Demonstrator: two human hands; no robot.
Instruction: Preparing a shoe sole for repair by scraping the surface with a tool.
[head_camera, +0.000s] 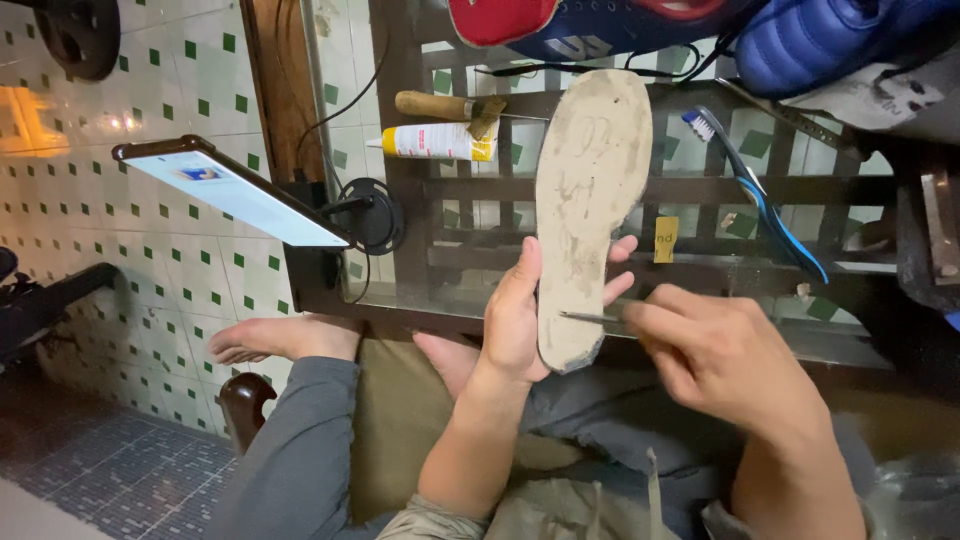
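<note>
My left hand (520, 315) grips the heel end of a worn, dirty beige shoe insole (590, 190), holding it up with its flat underside toward me. Its fingertips show past the insole's right edge. My right hand (715, 355) pinches a thin metal tool (590, 317) whose tip touches the insole near the heel.
A dark wooden slatted rack (640, 270) lies behind, bearing a yellow-and-white glue tube (435, 141), a wooden-handled tool (440, 105), a blue toothbrush (760, 195) and blue-and-red shoes (620, 25). A phone on a stand (235, 192) sits at left. My bare feet (285, 338) rest below, over tiled floor.
</note>
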